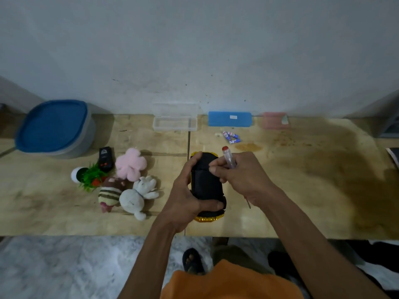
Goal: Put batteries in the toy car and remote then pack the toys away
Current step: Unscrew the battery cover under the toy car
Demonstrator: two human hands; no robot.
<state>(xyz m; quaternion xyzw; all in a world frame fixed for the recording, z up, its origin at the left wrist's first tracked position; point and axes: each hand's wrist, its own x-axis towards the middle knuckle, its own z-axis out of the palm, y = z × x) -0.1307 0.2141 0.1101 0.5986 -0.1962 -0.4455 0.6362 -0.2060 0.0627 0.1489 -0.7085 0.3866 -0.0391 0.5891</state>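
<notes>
Head view: my left hand [186,192] grips one yellow toy car [207,186], flipped underside-up on the table [302,190]. My right hand [239,178] curls round one screwdriver [228,157], fingertips touching the car. One black remote [105,158] lies beside three plush toys [131,182]; the batteries [231,137] behind, bunched and blurred, defy counting.

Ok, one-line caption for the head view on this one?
Left hand holds the yellow toy car upside down while the right hand, holding a screwdriver, works at its underside; batteries wait behind.
</notes>
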